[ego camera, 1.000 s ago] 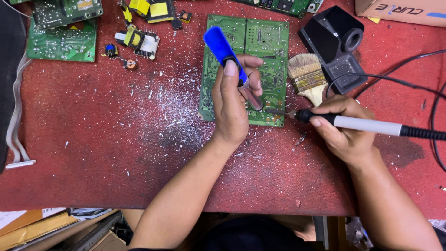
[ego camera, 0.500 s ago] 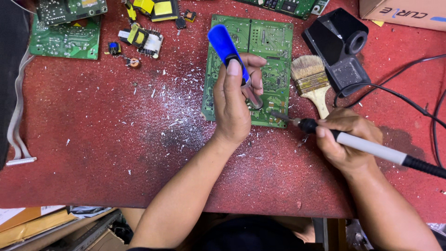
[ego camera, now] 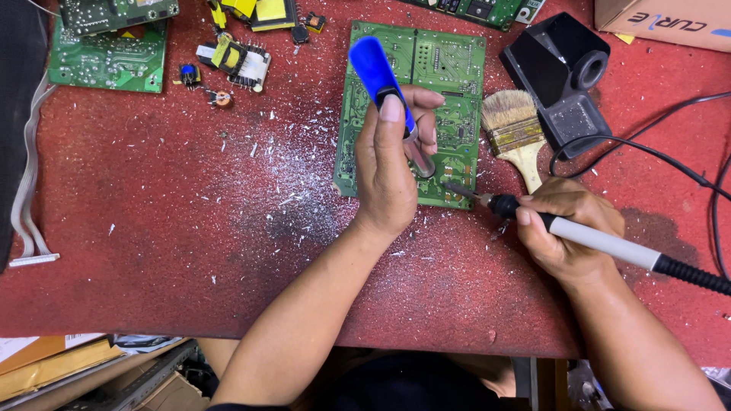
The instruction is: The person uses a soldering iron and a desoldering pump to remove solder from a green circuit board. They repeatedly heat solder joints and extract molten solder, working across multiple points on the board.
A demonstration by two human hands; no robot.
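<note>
A green circuit board (ego camera: 445,68) lies flat on the red bench. My left hand (ego camera: 390,164) rests over its lower middle and grips a blue-handled desoldering pump (ego camera: 373,65), whose tip points down at the board. My right hand (ego camera: 567,228) holds a soldering iron (ego camera: 601,242) with a white and black barrel like a pen. Its metal tip touches the board's lower right corner, just right of my left fingers. The iron's black cord runs off to the right.
A paintbrush (ego camera: 514,129) and a black iron stand (ego camera: 560,76) lie right of the board. More green boards (ego camera: 106,61) and loose yellow components (ego camera: 236,57) sit at the top left. White solder flecks cover the bench (ego camera: 152,251). A cardboard box (ego camera: 670,19) is at top right.
My view has shifted a little. The right hand has brought the soldering iron's tip up and left onto the board's lower right corner. The left hand stays on the pump over the board.
</note>
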